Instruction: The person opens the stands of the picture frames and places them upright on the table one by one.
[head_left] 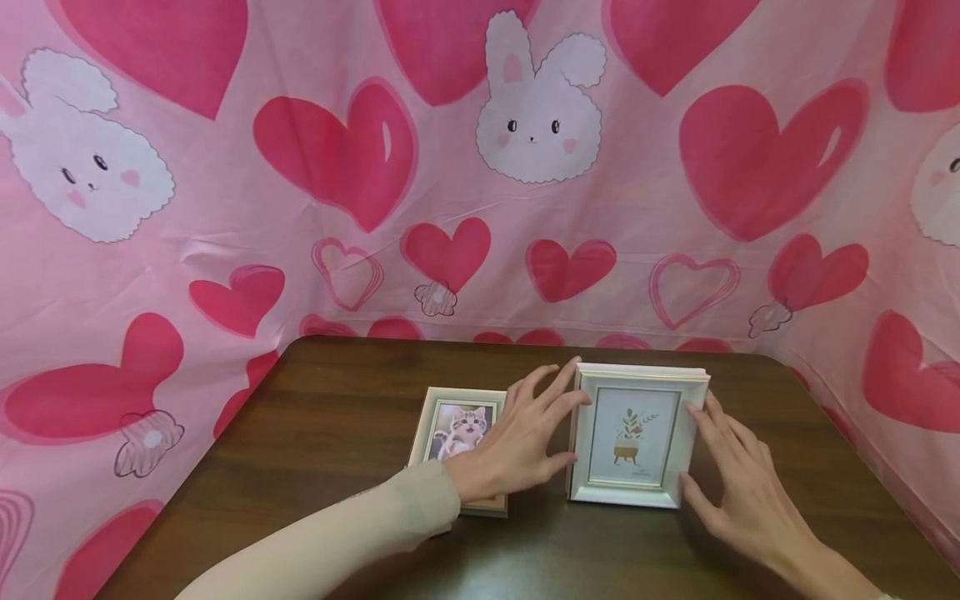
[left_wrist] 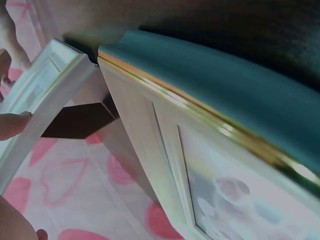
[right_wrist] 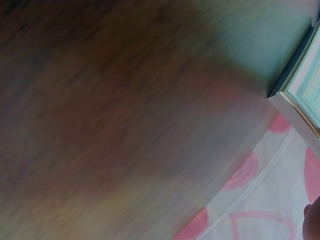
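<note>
A white picture frame (head_left: pixel 693 450) with gold inner trim and a potted-plant picture stands upright on the table in the head view. My left hand (head_left: pixel 525 429) holds its left edge, one fingertip over the front border and another at the top corner. On the opposite edge, my right hand (head_left: pixel 742 483) has fingertips near the upper side and the thumb lower down. A second frame (head_left: pixel 426 421), showing a kitten, is left of it, partly covered by my left forearm. In the left wrist view this kitten frame (left_wrist: pixel 150 110) looms close, its gold trim catching light.
Dark brown wood forms the tabletop (head_left: pixel 337 392). Behind and beside it hangs a pink cloth (head_left: pixel 450 192) printed with hearts and rabbits. A dark brown panel (left_wrist: pixel 80 120) shows behind the plant frame in the left wrist view.
</note>
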